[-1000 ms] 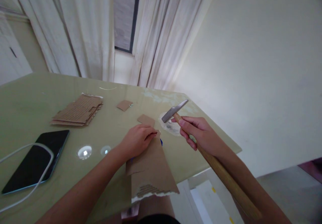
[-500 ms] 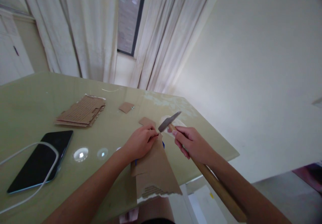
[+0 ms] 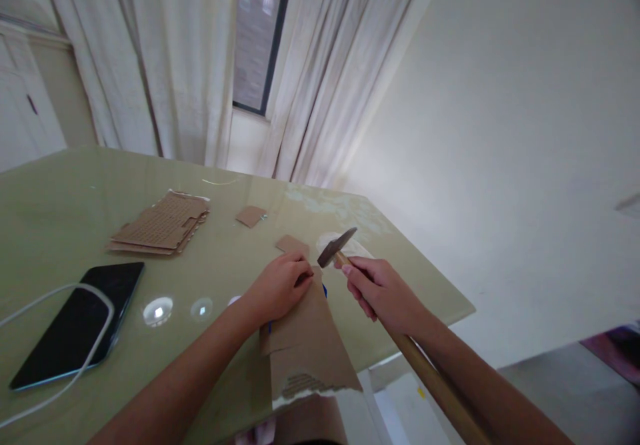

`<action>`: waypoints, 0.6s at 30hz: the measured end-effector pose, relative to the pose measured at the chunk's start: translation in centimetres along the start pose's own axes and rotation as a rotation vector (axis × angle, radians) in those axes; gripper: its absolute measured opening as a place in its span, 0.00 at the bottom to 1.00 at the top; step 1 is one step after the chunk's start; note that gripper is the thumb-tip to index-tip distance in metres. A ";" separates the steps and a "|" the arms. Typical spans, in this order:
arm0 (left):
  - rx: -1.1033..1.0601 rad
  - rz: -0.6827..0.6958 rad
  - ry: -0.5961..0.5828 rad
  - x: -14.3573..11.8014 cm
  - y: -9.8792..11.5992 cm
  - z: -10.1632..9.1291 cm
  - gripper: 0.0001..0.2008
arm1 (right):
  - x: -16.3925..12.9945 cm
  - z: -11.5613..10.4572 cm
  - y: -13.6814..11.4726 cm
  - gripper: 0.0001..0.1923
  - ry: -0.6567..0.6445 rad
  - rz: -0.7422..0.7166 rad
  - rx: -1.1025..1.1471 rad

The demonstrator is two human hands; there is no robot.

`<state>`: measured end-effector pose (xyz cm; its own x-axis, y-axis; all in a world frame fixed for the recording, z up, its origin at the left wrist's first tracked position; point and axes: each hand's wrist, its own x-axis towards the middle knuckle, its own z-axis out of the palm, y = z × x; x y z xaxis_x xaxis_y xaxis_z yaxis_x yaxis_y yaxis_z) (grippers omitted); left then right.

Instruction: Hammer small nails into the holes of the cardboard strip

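Right hand (image 3: 383, 292) wrapped tight round hammer (image 3: 380, 308) handle, high near head; head-heavy, rigid, wood likely non-slip. Left hand (image 3: 277, 286) fingers pinched at top edge of cardboard sheet (image 3: 307, 345) on worktop (image 3: 60, 192): light, bendy, overhanging edge.

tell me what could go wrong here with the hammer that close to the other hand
The hammer head hangs right beside the left hand, whose fingertips pinch something at the top of the cardboard piece; a strike slightly off could hit them. That cardboard overhangs the table edge, so a blow might shift it. The table top looks glossy, perhaps glass; a missed hit may mark it.
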<state>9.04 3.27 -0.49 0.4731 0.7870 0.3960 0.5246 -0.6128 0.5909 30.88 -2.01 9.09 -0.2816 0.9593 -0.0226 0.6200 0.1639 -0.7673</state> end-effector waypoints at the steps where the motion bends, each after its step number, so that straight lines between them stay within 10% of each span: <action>1: 0.002 -0.004 -0.001 0.0 0.1 0.0 0.09 | 0.1 -0.1 0.1 0.22 0.037 -0.017 0.035; 18: -0.067 -0.051 0.032 -0.5 0.0 0.1 0.23 | 0.5 1.4 1.5 0.22 -0.123 0.043 0.007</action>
<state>8.89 2.89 -0.71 0.4239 0.8195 0.3857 0.4983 -0.5666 0.6562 30.58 -1.60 7.03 -0.3429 0.9298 -0.1334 0.6285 0.1216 -0.7683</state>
